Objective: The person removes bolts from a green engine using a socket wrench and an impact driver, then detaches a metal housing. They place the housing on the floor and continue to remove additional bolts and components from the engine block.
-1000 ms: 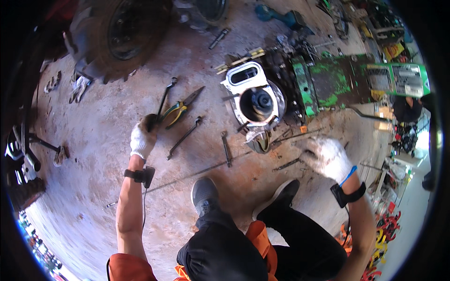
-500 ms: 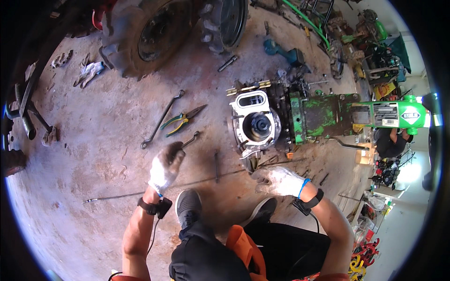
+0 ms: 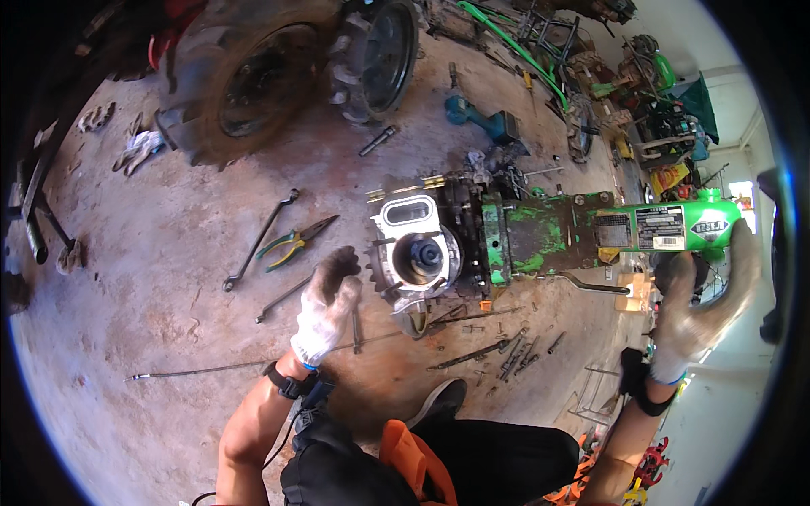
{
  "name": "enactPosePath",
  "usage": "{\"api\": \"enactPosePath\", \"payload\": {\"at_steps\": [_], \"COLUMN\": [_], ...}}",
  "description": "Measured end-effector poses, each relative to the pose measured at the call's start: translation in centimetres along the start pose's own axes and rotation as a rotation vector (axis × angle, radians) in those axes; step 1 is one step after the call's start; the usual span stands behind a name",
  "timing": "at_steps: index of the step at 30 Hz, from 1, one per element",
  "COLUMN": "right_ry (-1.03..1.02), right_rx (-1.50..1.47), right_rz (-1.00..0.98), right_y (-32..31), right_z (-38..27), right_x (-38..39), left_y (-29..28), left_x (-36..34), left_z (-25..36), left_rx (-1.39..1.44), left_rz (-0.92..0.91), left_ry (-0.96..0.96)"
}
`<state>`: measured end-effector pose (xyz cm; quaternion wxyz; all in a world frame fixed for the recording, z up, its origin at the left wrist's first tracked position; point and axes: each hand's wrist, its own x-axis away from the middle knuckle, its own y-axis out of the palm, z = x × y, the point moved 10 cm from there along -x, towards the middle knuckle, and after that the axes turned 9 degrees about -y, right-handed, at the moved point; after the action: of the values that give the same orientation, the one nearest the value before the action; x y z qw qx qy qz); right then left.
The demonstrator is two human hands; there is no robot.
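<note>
The machine housing (image 3: 540, 236) lies on the floor ahead of me, with worn green paint and a bare metal face (image 3: 410, 215) at its left end. Its round bore (image 3: 422, 257) has a dark shaft end inside. My left hand (image 3: 325, 316), in a white glove with dark-soiled fingertips, is just left of that face, thumb and fingers apart. It hides one end of a wrench (image 3: 283, 302). At the far right, my gloved right hand (image 3: 704, 308) reaches up to the bright green cylinder (image 3: 709, 226), fingers spread about its end. Blur hides whether they touch.
Pliers (image 3: 295, 243) and a ring spanner (image 3: 260, 240) lie left of the housing. Several small bolts and rods (image 3: 515, 354) lie below it. A teal power tool (image 3: 481, 120) and large tyres (image 3: 253, 84) are beyond. A thin rod (image 3: 202, 369) crosses the floor.
My right hand has left the housing's lower edge and swung right and up to the green cylinder's end. My left hand is now nearer the metal face. The whole view has shifted.
</note>
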<state>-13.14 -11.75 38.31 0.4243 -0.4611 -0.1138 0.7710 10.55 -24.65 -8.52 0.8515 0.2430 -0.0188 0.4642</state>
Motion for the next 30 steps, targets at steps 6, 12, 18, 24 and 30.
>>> {"api": "enactPosePath", "payload": {"at_steps": [6, 12, 18, 24, 30], "right_ry": [0.191, 0.203, 0.255, 0.238, 0.116], "right_rx": [0.102, 0.11, 0.115, 0.1, 0.123], "right_rz": [-0.176, -0.315, -0.27, -0.233, -0.219], "right_y": [4.0, 6.2, 5.8, 5.9, 6.0], "right_z": [8.4, 11.4, 11.5, 11.8, 12.2], "right_x": [-3.8, -3.2, -3.1, -2.7, -3.1], "left_y": [3.9, 5.0, 5.6, 5.4, 5.0], "left_x": [-1.7, -4.3, -4.4, -6.2, -7.2], "left_z": [6.5, 6.2, 6.8, 6.3, 5.9], "left_rx": [-0.039, 0.066, 0.127, 0.197, 0.062], "left_rz": [-0.024, 0.017, 0.019, 0.099, 0.111], "left_ry": [0.277, 0.097, 0.103, 0.054, 0.037]}}
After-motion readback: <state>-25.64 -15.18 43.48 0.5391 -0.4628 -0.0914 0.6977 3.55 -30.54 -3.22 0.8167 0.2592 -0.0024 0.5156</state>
